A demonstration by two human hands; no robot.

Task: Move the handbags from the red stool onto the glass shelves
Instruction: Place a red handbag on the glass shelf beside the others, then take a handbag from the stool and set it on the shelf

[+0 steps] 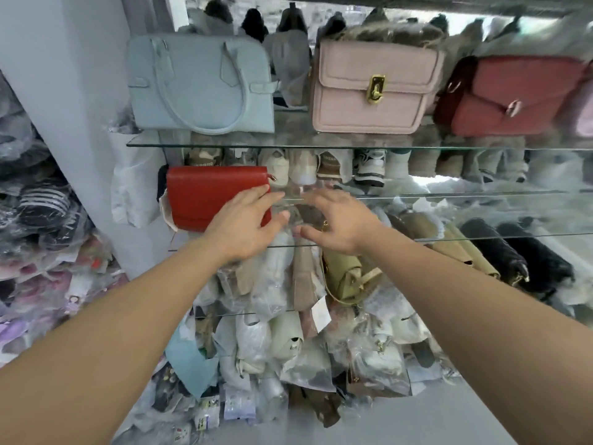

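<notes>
Over at the left end of the lower glass shelf (481, 238) stands the red handbag (208, 197), upright with its flap facing out. The left hand (247, 226) lays straight, spread fingers against the bag's right end, and the right hand (337, 220) hovers just beside it, fingers open and holding nothing. Along the upper glass shelf (321, 146) sit a light blue handbag (199, 88), a pink handbag (369, 88) and a dark red handbag (513, 97).
</notes>
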